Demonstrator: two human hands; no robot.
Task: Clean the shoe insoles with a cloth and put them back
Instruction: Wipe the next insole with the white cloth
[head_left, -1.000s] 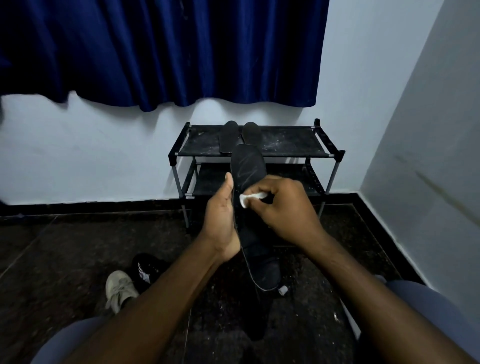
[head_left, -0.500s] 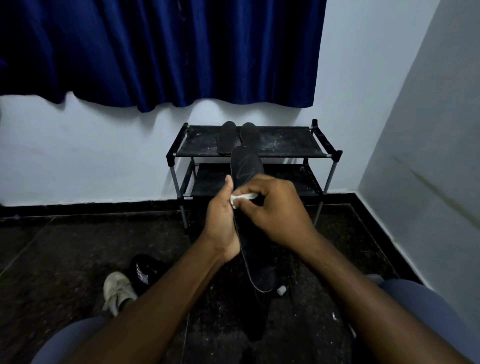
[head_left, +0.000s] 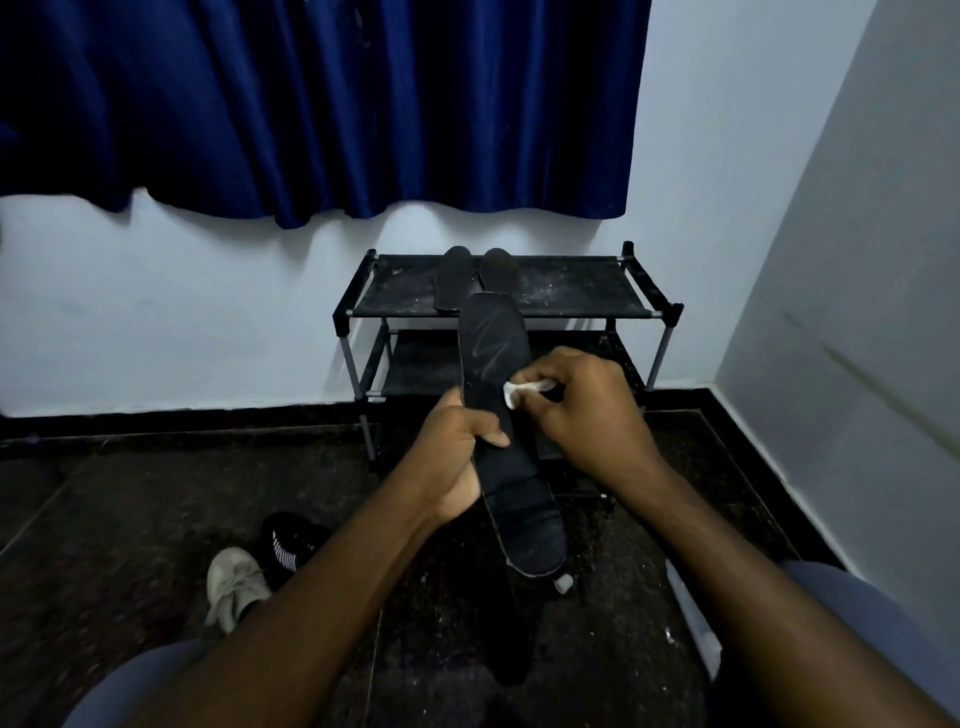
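Step in hand, as judged: wiping the upper face of one insole.

The left hand (head_left: 457, 467) has its grip wrapped round the middle of the black insole (head_left: 493, 353), thumb across the face, holding it in the air in front of the shoe rack (head_left: 571, 296), toe end up and away, heel end low over the floor. The right hand (head_left: 587, 410) has its grip pinched on a small wad of white cloth (head_left: 524, 391), which is pressed against the insole's right edge just above the left thumb.

Pale streaks show on the toe part; that area appears to need more work.

Two further insoles (head_left: 453, 278) lie side by side on the rack's top shelf, near its back edge. A black shoe (head_left: 291, 540) and a white shoe (head_left: 234, 582) lie on the floor toward the left.

Recommendations:
- Back the insole with the left fingers so it does not flex under pressure.
- Stroke lengthwise, toe towards heel, in overlapping passes.
- Turn the wad to a clean face once it is soiled.
- Shift the left grip to expose the band under the thumb, which is likely to be missed otherwise.
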